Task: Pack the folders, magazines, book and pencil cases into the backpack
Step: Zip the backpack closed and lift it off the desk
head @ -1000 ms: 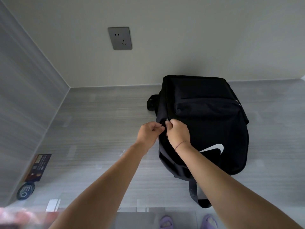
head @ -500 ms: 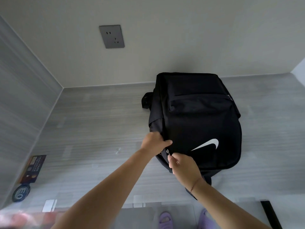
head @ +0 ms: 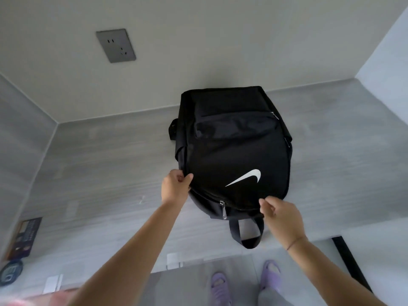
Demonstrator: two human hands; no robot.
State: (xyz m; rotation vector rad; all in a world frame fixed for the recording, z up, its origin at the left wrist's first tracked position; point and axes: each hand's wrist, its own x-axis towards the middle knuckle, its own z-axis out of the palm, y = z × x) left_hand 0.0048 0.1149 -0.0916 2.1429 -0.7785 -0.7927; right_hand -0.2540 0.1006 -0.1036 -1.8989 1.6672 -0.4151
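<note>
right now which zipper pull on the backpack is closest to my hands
The silver pull hanging at the backpack's near edge, between your left hand and right hand. The pocket pull and side pull sit far up its right side.

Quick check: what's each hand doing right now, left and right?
Left hand: closed, pinching the left edge of the backpack.
Right hand: fingers curled at the backpack's near edge; grip cannot be told.
</note>
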